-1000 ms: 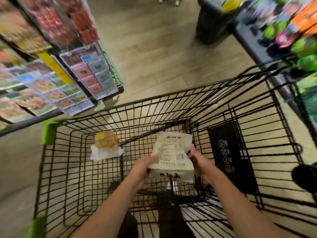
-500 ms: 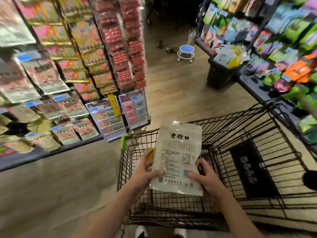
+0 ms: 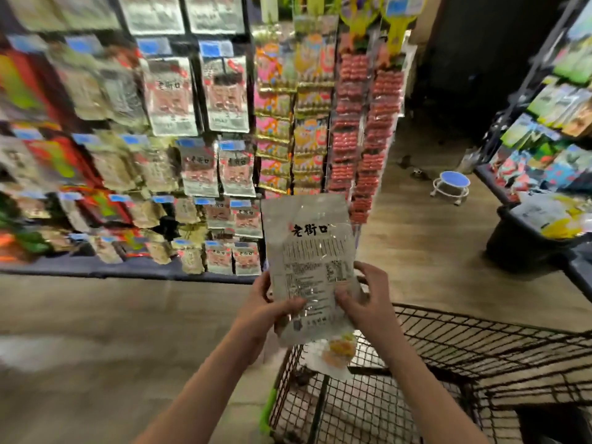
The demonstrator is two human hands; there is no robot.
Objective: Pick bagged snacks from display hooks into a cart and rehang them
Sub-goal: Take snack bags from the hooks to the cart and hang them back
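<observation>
Display rack [image 3: 198, 123] fills the left and centre: rows of bagged snacks on hooks with blue price tags, heavily blurred toward the left edge. Right end of the rack carries hanging strips of red sausage packs [image 3: 368, 123]. Second shelf of colourful packs [image 3: 551, 129] along the right edge, dark bin [image 3: 525, 248] below it. Wood floor [image 3: 96, 331] between them. Black wire cart [image 3: 448, 347] at bottom right, green trim at its near left corner. Small blue-topped stool [image 3: 451, 182] on the floor, well apart from the cart. Snack bag [image 3: 309, 251], pale with black characters and printed back label, held upright above the cart's left edge, in front of the rack's lower rows. Second bag with orange contents [image 3: 336, 354] lies inside the cart, just below the held one. Left hand [image 3: 269, 312] grips the bag's lower left edge, thumb across the front. Right hand [image 3: 365, 299] grips the lower right edge, fingers curled round it.
</observation>
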